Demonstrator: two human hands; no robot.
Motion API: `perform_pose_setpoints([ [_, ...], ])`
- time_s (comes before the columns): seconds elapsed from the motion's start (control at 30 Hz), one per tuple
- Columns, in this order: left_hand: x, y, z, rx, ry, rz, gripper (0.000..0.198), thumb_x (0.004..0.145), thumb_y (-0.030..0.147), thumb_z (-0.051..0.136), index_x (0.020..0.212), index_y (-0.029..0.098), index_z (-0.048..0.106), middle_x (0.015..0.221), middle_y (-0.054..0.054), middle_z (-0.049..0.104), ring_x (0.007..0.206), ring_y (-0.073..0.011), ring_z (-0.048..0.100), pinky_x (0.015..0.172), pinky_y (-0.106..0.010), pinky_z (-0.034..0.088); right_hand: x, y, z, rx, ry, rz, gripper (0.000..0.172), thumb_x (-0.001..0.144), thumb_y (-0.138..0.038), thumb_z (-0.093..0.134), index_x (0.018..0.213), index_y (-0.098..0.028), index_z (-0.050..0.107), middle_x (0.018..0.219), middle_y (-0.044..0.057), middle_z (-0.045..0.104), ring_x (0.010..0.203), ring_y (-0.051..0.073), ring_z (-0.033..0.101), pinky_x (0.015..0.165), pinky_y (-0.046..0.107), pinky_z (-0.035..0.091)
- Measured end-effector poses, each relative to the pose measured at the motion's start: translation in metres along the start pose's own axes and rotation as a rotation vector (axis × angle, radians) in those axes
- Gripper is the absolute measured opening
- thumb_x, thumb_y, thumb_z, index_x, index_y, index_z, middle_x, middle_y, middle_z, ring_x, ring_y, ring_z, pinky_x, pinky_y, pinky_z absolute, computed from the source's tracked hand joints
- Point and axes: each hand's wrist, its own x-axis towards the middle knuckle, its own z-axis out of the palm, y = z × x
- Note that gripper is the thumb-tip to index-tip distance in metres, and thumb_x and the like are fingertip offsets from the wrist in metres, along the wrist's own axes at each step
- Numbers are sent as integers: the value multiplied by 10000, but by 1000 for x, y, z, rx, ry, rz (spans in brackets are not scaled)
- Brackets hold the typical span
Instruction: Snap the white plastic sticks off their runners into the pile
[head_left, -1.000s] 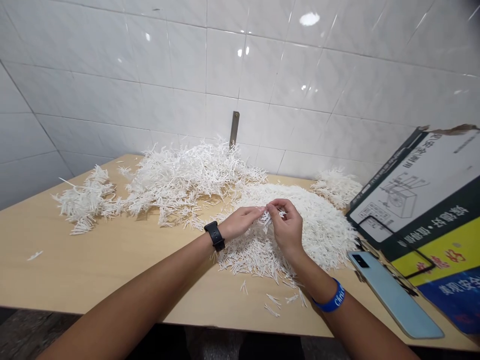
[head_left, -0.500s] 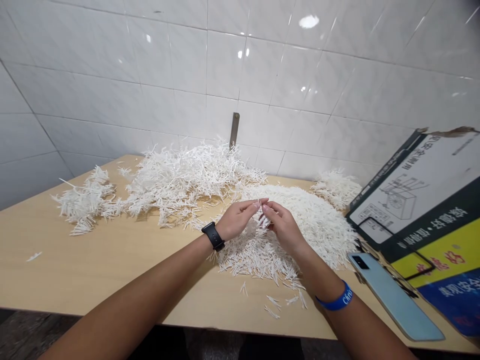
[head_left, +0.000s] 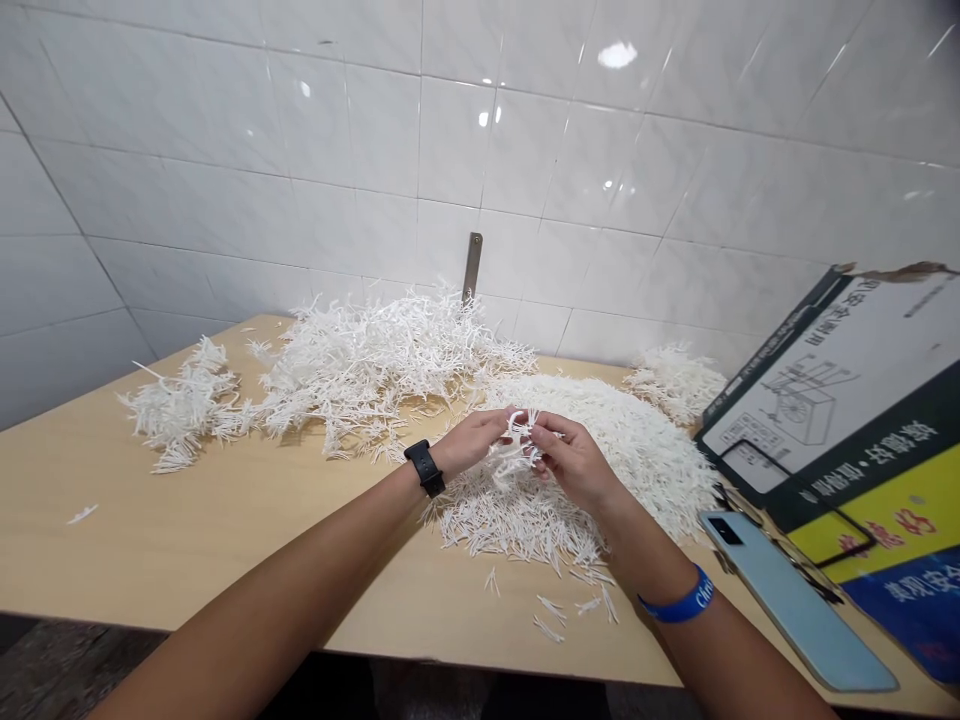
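Passage over the wooden tabletop (head_left: 135,560) left of the white stick heap (head_left: 517,530); smartphone (head_left: 799,600) and cardboard panel (head_left: 832,420) blocking rightward.

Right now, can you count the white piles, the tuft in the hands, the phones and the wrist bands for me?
White piles: 4 (left clump, middle heap, big round heap, back clump)
Tuft of white sticks between the left hand and right hand: 1
Phone: 1
Wrist bands: 2 (black watch, blue wristband)
Total: 8
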Motion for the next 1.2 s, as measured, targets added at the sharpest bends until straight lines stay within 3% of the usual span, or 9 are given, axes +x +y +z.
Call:
perform_pose_setpoints([
  [0.2, -3, 2, 11, 27, -60, 34, 546, 790, 613, 560, 1129, 197, 662, 1230, -98, 628, 1214, -256, 495, 1001, -362, 369, 1, 3, 6, -275, 129, -169, 300, 821, -471, 609, 762, -177, 614, 610, -28, 498, 418, 75, 409, 398, 233, 311],
  [0.33, -3, 4, 12, -8, -45, 31, 515, 862, 582, 471, 1220, 241, 616, 1323, -93, 575, 1227, -255, 501, 989, -372, 391, -3, 5, 13, -401, 146, -153, 351, 852, -499, 550, 741, -173, 617, 473, -40, 458, 392, 98, 413, 401, 241, 318],
  [0.53, -2, 2, 11, -113, -112, -43, 551, 827, 603, 509, 1107, 158, 674, 791, -90, 727, 721, -218, 679, 736, -354, 495, -1, 9, 9, -365, 9, -39, 430, 844, -560, 521, 723, -162, 629, 423, -40, 460, 370, 108, 428, 405, 243, 332],
  [0.67, 0, -2, 9, -192, 68, -64, 421, 806, 537, 585, 815, 129, 688, 649, -45, 674, 624, -157, 631, 651, -284, 487, -4, 4, 12, -431, -98, -46, 427, 844, -550, 525, 668, -169, 600, 455, -54, 395, 412, 91, 357, 420, 234, 265],
  [0.8, 2, -1, -3, -310, 291, -50, 396, 874, 502, 503, 694, 160, 593, 379, 84, 397, 375, -67, 419, 593, -262, 486, -7, -1, 15, -459, -255, -134, 443, 859, -512, 524, 574, -173, 514, 522, -36, 404, 502, 96, 362, 497, 244, 305],
  [0.87, 1, 2, -11, -275, 287, -34, 347, 886, 474, 500, 783, 165, 620, 457, 55, 511, 435, -78, 495, 634, -272, 495, -6, 1, 13, -390, -225, -98, 416, 856, -508, 530, 609, -173, 526, 549, -35, 404, 522, 99, 365, 504, 241, 314],
  [0.93, 1, 4, -15, -165, 217, -13, 256, 868, 401, 557, 973, 185, 647, 779, -34, 701, 646, -114, 622, 709, -283, 492, -3, 4, 9, -290, -164, -34, 380, 833, -508, 562, 656, -172, 555, 600, -29, 422, 538, 99, 363, 496, 233, 314],
  [1.03, 2, 2, -14, 18, 119, 30, 276, 823, 294, 621, 1086, 216, 656, 1151, -87, 670, 964, -172, 628, 883, -329, 449, 1, 8, 4, -188, -88, 35, 344, 809, -496, 594, 699, -170, 594, 658, -18, 452, 550, 94, 346, 477, 220, 293],
  [1.2, 4, -4, -5, 20, 20, -33, 420, 867, 502, 505, 1021, 165, 703, 1122, -113, 681, 1089, -243, 578, 954, -385, 404, 3, 12, 3, -222, -24, 10, 329, 832, -471, 574, 726, -164, 625, 603, -28, 432, 493, 83, 327, 452, 225, 257],
])
